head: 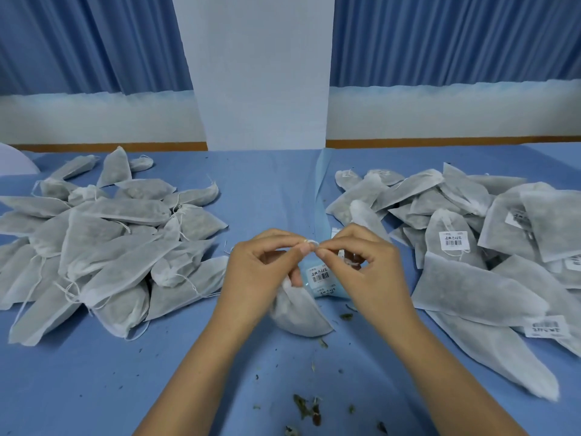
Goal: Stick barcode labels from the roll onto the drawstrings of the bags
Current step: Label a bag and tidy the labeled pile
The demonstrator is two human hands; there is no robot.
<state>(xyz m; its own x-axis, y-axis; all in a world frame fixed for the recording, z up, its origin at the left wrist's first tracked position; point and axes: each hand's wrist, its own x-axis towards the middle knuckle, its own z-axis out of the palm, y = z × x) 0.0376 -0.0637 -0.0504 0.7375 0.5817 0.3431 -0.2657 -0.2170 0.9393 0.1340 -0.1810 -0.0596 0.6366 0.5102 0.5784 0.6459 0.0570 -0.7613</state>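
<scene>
Both hands met above the middle of the blue worktop (125,372), the left hand (261,272) and right hand (367,269) each pinching a short white drawstring (311,242) between thumb and forefinger, fingers (303,248) curled and their tips almost touching. The bag (298,313) that the string belonged to hung below the left hand, its neck gathered against the palm and its lower end resting on the worktop. Just behind the hands, partly hidden by them, lay the label roll (320,278), a pale blue backing strip with white barcode labels showing in the gap between the wrists. To the left sat a heap of unlabelled bags (110,243) with loose strings trailing out. To the right lay a heap of labelled bags (509,297), and a barcode label (453,240) showed plainly on one of them. Dark herb crumbs (306,407) were scattered on the worktop near the forearms. Blue curtains (94,42) and a white column (257,73) stood behind.
</scene>
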